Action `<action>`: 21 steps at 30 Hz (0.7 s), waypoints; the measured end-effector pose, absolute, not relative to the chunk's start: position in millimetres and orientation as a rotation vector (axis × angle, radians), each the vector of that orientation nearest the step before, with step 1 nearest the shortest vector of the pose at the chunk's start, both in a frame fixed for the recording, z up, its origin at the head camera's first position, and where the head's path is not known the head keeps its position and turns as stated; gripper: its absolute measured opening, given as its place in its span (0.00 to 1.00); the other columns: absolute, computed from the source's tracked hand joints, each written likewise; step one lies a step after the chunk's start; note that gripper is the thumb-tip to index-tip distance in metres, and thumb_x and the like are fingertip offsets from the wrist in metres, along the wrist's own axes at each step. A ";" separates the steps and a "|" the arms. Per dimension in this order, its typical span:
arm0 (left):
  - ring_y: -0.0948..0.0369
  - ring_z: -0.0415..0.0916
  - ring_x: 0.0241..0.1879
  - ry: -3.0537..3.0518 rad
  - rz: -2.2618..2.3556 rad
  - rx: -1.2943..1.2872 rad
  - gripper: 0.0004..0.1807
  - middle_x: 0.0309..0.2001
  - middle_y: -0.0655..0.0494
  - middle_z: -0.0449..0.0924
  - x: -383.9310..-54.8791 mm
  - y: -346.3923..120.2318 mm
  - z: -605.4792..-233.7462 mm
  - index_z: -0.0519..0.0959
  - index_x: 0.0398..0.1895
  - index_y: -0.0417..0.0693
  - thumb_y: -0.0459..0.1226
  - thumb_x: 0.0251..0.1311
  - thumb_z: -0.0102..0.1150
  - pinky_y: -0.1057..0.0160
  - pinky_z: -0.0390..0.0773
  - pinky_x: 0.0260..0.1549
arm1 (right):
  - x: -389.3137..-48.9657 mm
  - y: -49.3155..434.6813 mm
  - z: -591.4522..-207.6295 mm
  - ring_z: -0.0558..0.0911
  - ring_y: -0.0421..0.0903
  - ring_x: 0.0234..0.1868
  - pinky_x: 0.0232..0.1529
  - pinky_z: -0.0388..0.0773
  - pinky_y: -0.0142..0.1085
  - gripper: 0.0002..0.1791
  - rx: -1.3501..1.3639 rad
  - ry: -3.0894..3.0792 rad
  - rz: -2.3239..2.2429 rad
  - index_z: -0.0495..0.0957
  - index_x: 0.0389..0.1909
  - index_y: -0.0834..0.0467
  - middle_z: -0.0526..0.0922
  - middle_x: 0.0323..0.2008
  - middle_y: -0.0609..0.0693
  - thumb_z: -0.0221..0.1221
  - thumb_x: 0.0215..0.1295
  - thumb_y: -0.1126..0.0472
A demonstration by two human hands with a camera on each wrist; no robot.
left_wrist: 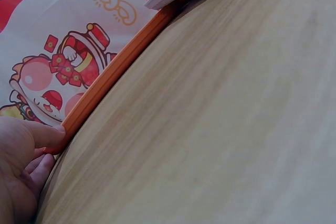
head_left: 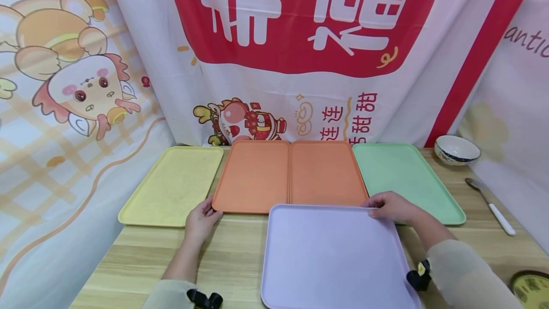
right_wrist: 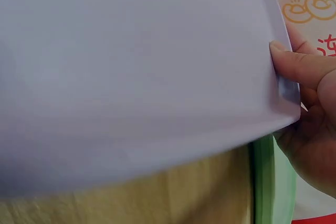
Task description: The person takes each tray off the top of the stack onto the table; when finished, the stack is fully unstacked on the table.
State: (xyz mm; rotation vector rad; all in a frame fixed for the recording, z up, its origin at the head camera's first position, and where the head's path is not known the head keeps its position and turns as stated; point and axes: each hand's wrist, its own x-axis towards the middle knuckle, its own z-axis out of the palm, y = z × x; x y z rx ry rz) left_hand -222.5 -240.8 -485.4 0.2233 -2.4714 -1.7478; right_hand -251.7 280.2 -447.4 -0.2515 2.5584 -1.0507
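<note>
Four flat trays lie in a row at the back of the wooden table (head_left: 231, 252): a yellow tray (head_left: 171, 187), two orange trays (head_left: 253, 175) (head_left: 326, 173) and a green tray (head_left: 403, 175). A lilac tray (head_left: 330, 256) lies in front of them. My left hand (head_left: 201, 218) pinches the near left corner of the left orange tray (left_wrist: 113, 74), thumb on its rim. My right hand (head_left: 390, 205) grips the far right corner of the lilac tray (right_wrist: 131, 66), thumb on top (right_wrist: 294, 64), fingers underneath.
A patterned bowl (head_left: 456, 149) stands at the back right. A white-handled knife (head_left: 491, 206) lies along the right edge. A dark plate (head_left: 532, 287) shows at the near right corner. Printed cloth hangs behind and at both sides.
</note>
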 end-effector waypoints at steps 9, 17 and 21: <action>0.43 0.66 0.68 -2.474 -1.744 0.226 0.34 0.68 0.31 0.65 -222.4 -240.8 -485.0 0.61 0.71 0.31 0.28 0.62 0.60 0.58 0.73 0.64 | -251.3 271.2 -452.1 0.80 0.51 0.51 0.49 0.84 0.46 0.15 -0.203 2.585 -1.020 0.83 0.49 0.60 0.83 0.51 0.59 0.65 0.61 0.62; 0.43 0.67 0.67 -2.480 -1.718 0.222 0.33 0.67 0.30 0.65 -223.1 -241.0 -485.9 0.61 0.70 0.30 0.28 0.62 0.60 0.59 0.75 0.62 | -247.6 266.1 -450.2 0.80 0.49 0.47 0.45 0.84 0.42 0.14 -0.209 2.615 -1.018 0.84 0.47 0.61 0.85 0.47 0.57 0.66 0.60 0.63; 0.43 0.67 0.67 -2.485 -1.709 0.224 0.33 0.67 0.30 0.65 -223.3 -241.2 -486.3 0.61 0.70 0.30 0.28 0.62 0.60 0.57 0.73 0.63 | -245.0 263.4 -450.2 0.81 0.49 0.46 0.43 0.84 0.40 0.13 -0.238 2.629 -1.032 0.84 0.45 0.62 0.86 0.46 0.58 0.66 0.60 0.66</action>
